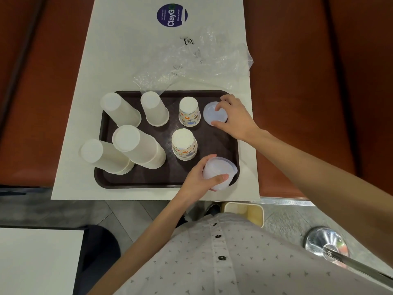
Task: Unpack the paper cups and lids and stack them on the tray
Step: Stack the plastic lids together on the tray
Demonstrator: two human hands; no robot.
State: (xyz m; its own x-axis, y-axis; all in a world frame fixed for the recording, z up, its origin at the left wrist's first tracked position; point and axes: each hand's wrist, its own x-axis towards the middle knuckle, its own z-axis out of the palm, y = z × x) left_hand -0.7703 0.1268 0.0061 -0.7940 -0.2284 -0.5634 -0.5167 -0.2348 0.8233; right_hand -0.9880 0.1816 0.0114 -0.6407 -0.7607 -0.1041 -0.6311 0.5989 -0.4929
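A dark brown tray [148, 179] lies on the white table. Several stacks of upside-down white paper cups [136, 145] fill its left half. Two short stacks of printed cups [184, 145] stand near the middle. My left hand [197, 177] grips a stack of translucent plastic lids [220, 170] at the tray's near right corner. My right hand [236, 116] holds the edges of a single translucent lid [211, 114] lying at the tray's far right corner, beside the farther printed cup stack [189, 112].
Crumpled clear plastic bags [204, 64] lie on the table just beyond the tray. A round blue sticker [171, 15] marks the table's far end. Brown bench seats flank the table. A beige bin [244, 211] sits below the table's near edge.
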